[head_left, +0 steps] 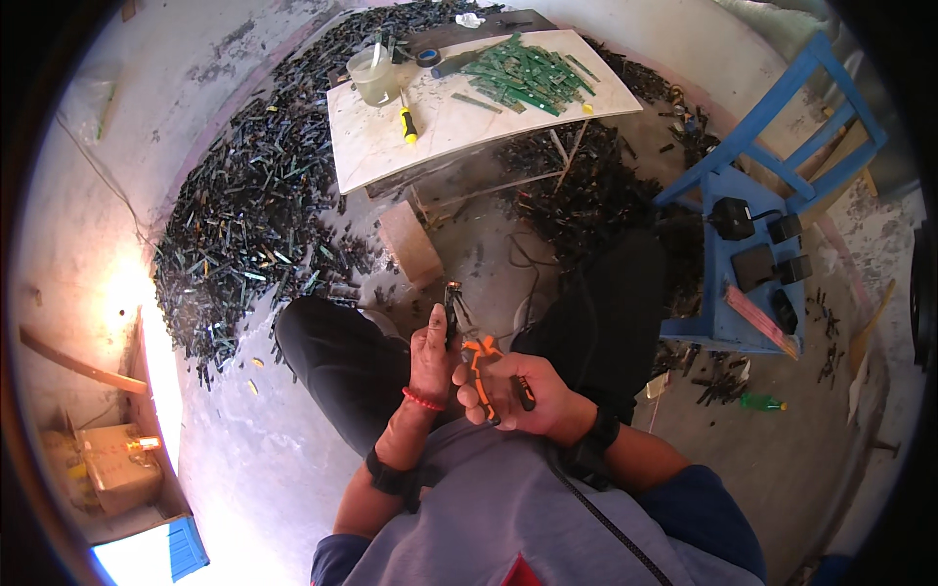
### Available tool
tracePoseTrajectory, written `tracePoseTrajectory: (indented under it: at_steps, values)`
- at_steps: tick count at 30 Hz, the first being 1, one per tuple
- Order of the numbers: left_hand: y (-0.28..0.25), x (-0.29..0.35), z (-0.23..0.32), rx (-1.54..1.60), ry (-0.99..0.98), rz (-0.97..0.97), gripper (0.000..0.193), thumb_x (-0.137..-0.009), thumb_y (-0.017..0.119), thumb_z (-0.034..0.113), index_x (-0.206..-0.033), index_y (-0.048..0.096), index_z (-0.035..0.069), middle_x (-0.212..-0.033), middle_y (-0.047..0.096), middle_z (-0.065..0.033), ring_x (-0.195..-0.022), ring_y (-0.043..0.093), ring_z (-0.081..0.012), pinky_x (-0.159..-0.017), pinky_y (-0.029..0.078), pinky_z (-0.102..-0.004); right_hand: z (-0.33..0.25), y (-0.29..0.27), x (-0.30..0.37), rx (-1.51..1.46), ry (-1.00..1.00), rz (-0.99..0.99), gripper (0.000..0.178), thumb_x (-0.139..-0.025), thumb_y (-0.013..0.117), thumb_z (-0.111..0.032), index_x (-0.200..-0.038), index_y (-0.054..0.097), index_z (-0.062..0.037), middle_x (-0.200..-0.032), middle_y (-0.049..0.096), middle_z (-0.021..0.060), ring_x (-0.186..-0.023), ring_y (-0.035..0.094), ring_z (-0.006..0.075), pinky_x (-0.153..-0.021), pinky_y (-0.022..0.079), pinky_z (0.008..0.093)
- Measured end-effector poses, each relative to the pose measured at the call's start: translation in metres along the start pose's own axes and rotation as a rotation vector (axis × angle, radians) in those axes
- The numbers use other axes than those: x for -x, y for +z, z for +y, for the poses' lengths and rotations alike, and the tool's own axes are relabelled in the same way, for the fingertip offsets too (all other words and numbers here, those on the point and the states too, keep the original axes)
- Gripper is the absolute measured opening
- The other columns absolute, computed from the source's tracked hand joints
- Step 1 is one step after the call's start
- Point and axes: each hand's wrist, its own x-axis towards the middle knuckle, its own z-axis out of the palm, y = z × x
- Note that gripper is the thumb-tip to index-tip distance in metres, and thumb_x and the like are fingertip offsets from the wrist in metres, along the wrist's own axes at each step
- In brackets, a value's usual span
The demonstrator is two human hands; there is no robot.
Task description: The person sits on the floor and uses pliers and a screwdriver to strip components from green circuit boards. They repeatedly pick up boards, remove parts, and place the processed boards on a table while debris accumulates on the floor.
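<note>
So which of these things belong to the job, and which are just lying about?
Job, by the look of it:
pliers, in right hand
dark piece, in left hand
perhaps dark heap
perhaps green strips

Apparently just lying about:
tape
bottle
carton

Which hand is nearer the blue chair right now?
Right. The right hand, holding orange-and-black pliers, has the blue chair off to its right. The left hand, holding a narrow dark piece, is farther, left of the right hand.

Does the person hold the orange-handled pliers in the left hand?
No, the right hand holds the pliers, while the left hand holds a narrow dark piece.
</note>
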Motion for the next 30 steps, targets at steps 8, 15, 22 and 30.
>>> tracePoseTrajectory:
  at_steps: [8,15,22,30]
  values:
    - [0.001,0.003,-0.001,-0.287,0.182,0.083,0.053,-0.074,0.06,0.004,-0.124,0.043,-0.001,-0.076,0.059,-0.0118,-0.061,0.055,-0.0273,-0.055,0.046,-0.0357,0.003,-0.006,0.0,-0.08,-0.018,-0.044,0.035,-0.088,0.044,-0.025,-0.109,0.051,0.0029,-0.092,0.06,0.0164,-0.077,0.061,0.0277,-0.062,0.048,0.0341]
    - [0.012,-0.008,0.039,0.522,-0.497,0.199,0.057,-0.093,0.041,0.05,-0.056,0.046,0.008,-0.048,0.037,0.0039,-0.041,0.03,-0.0064,-0.04,0.022,-0.0245,0.003,-0.005,0.005,-0.093,0.039,-0.041,0.034,-0.09,0.045,-0.031,-0.109,0.051,-0.0039,-0.09,0.059,0.0114,-0.075,0.057,0.0256,-0.065,0.045,0.0357]
    - [0.01,-0.01,0.052,0.459,-0.522,0.154,0.058,-0.094,0.038,0.049,-0.055,0.046,0.007,-0.047,0.038,0.0031,-0.039,0.031,-0.0066,-0.039,0.024,-0.0255,0.003,-0.013,0.007,-0.038,0.053,-0.026,0.029,-0.089,0.043,-0.033,-0.1,0.05,-0.0073,-0.078,0.051,0.0042,-0.062,0.051,0.0175,-0.054,0.04,0.0302]
    - [0.015,0.001,-0.012,0.411,-0.395,0.166,0.047,-0.092,0.048,0.041,-0.067,0.049,0.0,-0.047,0.037,-0.0042,-0.037,0.038,-0.0151,-0.04,0.033,-0.0326,-0.014,-0.006,0.016,0.334,0.073,0.181,0.024,-0.086,0.047,-0.025,-0.098,0.052,-0.0047,-0.077,0.055,0.0067,-0.061,0.053,0.0174,-0.054,0.043,0.0304]
